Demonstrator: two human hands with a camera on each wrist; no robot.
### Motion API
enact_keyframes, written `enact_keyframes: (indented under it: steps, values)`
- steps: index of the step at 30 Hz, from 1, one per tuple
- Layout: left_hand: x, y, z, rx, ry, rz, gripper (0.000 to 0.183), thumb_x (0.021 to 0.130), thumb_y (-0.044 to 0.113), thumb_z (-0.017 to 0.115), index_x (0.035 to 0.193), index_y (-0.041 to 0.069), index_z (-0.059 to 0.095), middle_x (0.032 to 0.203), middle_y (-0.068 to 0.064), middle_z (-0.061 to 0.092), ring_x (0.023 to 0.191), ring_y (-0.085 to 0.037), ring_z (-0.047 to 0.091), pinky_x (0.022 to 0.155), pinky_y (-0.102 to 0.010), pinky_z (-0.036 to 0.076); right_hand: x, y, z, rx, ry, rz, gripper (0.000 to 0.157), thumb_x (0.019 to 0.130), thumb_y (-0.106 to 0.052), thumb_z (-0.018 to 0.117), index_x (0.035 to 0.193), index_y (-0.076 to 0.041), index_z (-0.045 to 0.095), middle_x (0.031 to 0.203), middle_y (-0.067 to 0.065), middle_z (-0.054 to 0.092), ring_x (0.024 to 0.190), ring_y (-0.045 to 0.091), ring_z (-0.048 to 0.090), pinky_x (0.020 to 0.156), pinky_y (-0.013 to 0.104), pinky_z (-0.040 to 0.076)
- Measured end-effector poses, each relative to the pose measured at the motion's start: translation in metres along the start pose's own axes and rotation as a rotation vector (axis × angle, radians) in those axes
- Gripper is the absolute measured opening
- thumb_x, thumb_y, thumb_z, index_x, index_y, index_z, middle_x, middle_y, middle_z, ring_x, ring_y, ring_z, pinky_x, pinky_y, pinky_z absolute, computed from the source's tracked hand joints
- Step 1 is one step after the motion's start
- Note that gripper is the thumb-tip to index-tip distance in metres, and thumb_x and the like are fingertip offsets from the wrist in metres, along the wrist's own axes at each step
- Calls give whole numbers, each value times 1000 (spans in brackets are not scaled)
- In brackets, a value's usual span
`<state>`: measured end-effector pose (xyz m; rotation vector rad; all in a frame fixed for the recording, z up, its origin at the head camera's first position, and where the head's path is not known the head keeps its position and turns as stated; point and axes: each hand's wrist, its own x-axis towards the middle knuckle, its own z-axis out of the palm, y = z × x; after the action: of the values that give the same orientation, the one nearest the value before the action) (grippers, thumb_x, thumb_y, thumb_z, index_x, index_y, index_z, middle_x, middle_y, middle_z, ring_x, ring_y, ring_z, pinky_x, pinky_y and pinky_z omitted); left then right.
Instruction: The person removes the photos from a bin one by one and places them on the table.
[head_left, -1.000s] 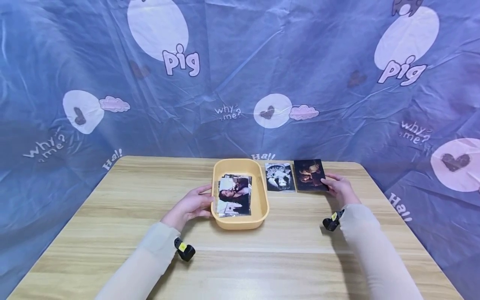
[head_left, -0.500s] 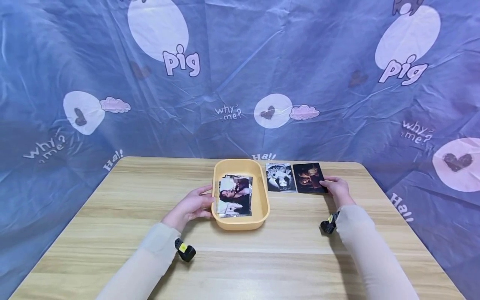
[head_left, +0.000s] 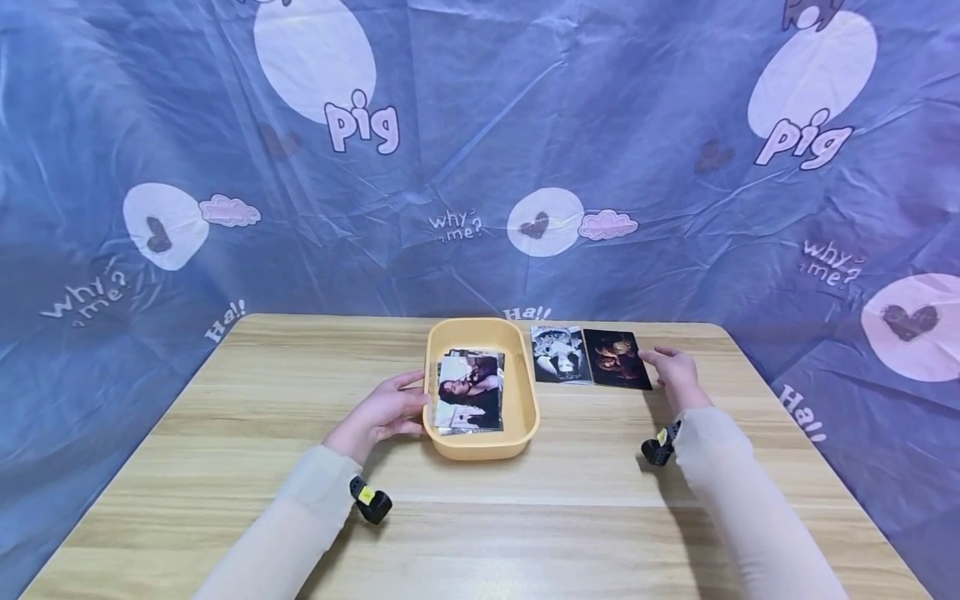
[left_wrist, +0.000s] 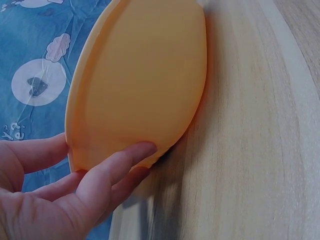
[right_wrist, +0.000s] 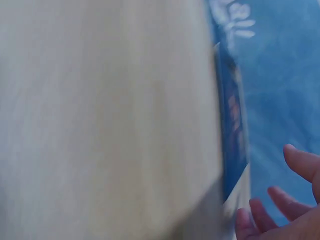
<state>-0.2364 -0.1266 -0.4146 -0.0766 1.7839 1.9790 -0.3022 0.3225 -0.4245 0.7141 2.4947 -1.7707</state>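
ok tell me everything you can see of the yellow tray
The tray is yellow-orange and plastic-looking, a rounded rectangle with raised walls. It stands upright on the wooden table, beside two photos. A pile of photos lies inside, toward its left wall; the left hand touches its outer left side.

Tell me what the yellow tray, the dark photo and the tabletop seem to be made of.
Yellow tray: probably matte plastic, smooth and evenly coloured. Dark photo: likely paper or thin card, flat and printed; finish unclear. Tabletop: wood or wood-look laminate, seemingly satin, given its streaky grain and soft sheen.
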Motion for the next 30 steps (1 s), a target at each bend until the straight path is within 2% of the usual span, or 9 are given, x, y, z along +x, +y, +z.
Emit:
enact_keyframes:
  steps: [2,4,7,9,13,17,22,26,30]
  values:
    - [1,0,0,5,1,0,64,97,-3,44,153,0,14,153,-31,25,136,-47,36,97,-60,47,-5,-8,0,98,-56,8,71,95,-27,58,152,-1,25,133,12,48,64,1,37,59,17,39]
    - [1,0,0,7,1,-2,64,97,-3,43,153,0,14,153,-31,25,136,-47,36,97,-60,47,-13,-20,3,179,-104,18,75,96,-26,56,154,-1,15,142,15,43,85,7,52,65,13,42]
    - [0,1,1,6,1,-5,64,97,-3,42,153,0,13,153,-31,24,136,-48,36,98,-60,47,-26,-39,12,300,-154,37,78,96,-23,55,155,-2,8,143,13,40,109,12,52,67,6,45]
    - [0,1,1,2,-1,-6,64,97,-4,42,153,0,13,154,-31,23,136,-48,35,98,-60,46,-35,-53,22,347,-181,41,77,97,-20,53,155,-3,6,157,16,23,133,21,38,85,6,47]
    - [-1,2,2,-4,1,-9,64,97,-4,43,153,0,13,153,-31,23,136,-48,34,99,-61,45,-52,-70,48,429,-271,10,74,98,-14,50,154,-1,4,160,19,15,145,26,25,113,20,36]
    - [-1,2,2,-7,-7,-6,64,97,-4,42,153,0,12,154,-31,23,137,-48,34,99,-61,45,-69,-83,76,469,-348,-21,70,99,-10,48,154,1,5,159,23,16,147,32,20,120,32,26]
    - [-1,1,1,-14,-13,-4,65,97,-5,41,153,-1,11,153,-32,22,137,-48,33,99,-62,44,-93,-91,114,488,-411,-56,66,98,-4,48,152,5,11,155,26,24,143,35,28,120,37,29]
    - [0,0,2,-10,-1,-6,65,96,-4,42,154,0,12,153,-31,24,136,-47,35,99,-60,46,-107,-86,142,501,-469,-112,69,93,-6,60,149,9,21,150,30,32,138,37,38,117,37,34]
    - [1,-1,2,-7,0,-2,65,97,-4,42,154,0,11,154,-31,23,136,-47,35,99,-60,46,-121,-81,165,437,-487,-108,71,91,-9,65,146,11,26,149,28,34,134,34,45,115,36,38]
